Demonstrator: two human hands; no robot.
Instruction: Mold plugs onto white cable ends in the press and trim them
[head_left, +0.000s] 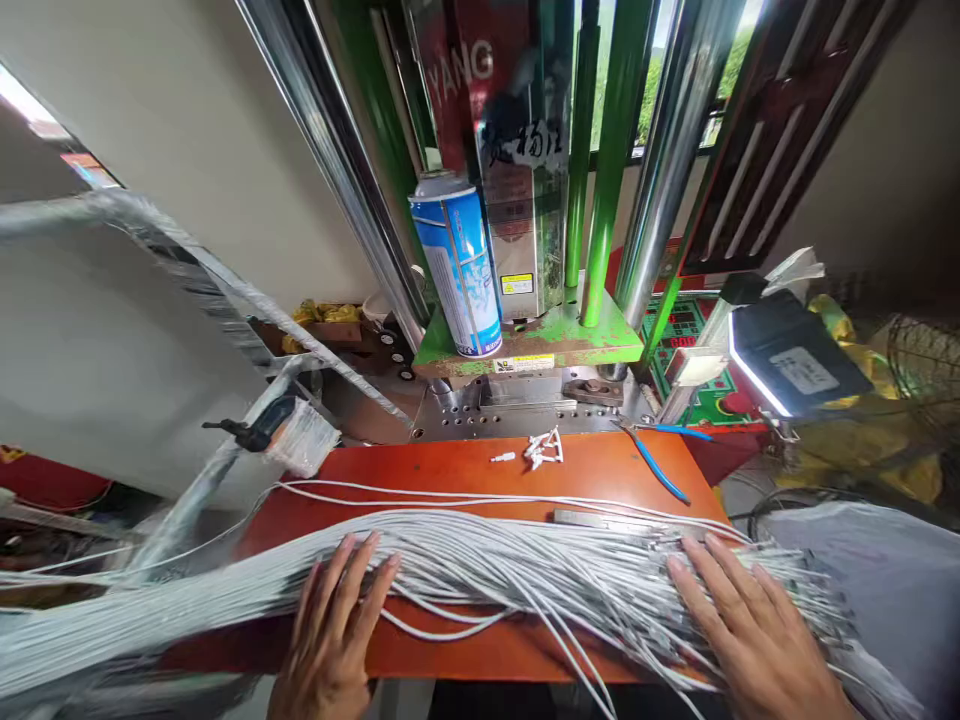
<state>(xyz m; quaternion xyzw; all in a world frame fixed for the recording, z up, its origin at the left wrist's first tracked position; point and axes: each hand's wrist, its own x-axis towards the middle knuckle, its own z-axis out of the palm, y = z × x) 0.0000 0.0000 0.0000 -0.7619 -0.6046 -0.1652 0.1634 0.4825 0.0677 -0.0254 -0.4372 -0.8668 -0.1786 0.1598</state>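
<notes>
A thick bundle of white cables (480, 550) runs across the orange table (450, 465), trailing off to the left. My left hand (337, 620) lies on the bundle with its fingers spread. Near the cable ends on the right, my right hand (750, 620) rests flat on the bundle, fingers apart. Several cables fan loosely between the hands toward the table's front edge. Small metal-looking tips show at the right ends of the cables, too fine to make out. Behind the bundle, a metal strip (592, 518) is partly covered by cables.
Small white plastic pieces (544, 448) and blue-handled pliers (652, 460) lie at the table's back. A blue spray can (457, 265) stands on the green press plate (570, 345). A wrapped frame (217, 280) rises at left; a lamp (795, 355) and control panel (686, 335) are at right.
</notes>
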